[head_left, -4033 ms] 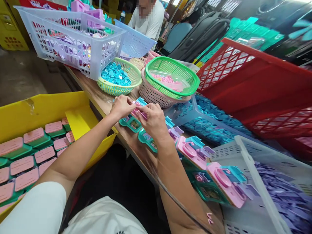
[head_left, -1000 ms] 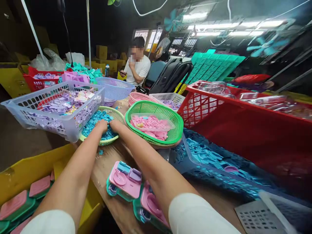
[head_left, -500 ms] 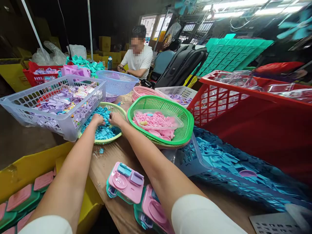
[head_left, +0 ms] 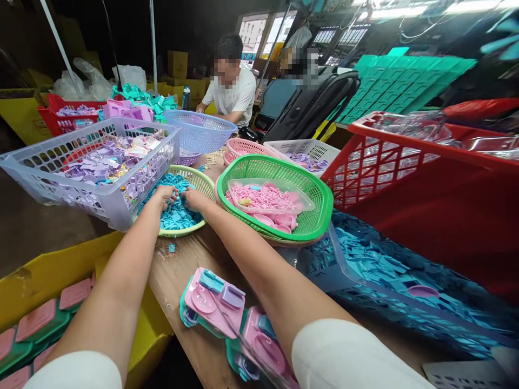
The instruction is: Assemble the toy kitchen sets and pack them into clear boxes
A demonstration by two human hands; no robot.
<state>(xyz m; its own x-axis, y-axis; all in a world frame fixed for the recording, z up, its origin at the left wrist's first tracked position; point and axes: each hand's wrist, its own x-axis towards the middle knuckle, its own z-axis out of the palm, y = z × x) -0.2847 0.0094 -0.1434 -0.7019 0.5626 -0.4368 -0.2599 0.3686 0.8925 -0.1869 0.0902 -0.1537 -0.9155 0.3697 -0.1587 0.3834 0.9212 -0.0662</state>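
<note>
Both hands are over a round yellow-green basket [head_left: 205, 181] filled with small blue plastic parts [head_left: 178, 219]. My left hand [head_left: 165, 196] has its fingers curled at the left of the heap; what they hold, if anything, is too small to name. Close by on the right, my right hand [head_left: 193, 199] is closed among the same parts, its fingertips partly hidden. Nearer to me, two pink and teal toy sets [head_left: 214, 302] rest on the wooden table [head_left: 178, 286], partly behind my right forearm.
A clear basket of purple parts [head_left: 113, 162] stands left. A green basket [head_left: 324, 208] with pink parts is right, beside a blue crate [head_left: 348, 270] and red crate [head_left: 405, 143]. A yellow box [head_left: 150, 324] is lower left. A person [head_left: 233, 86] sits across.
The view has shifted slightly, so most things appear a little further right or larger. Both hands remain in the basket; my left hand's fingers have turned up a little.
</note>
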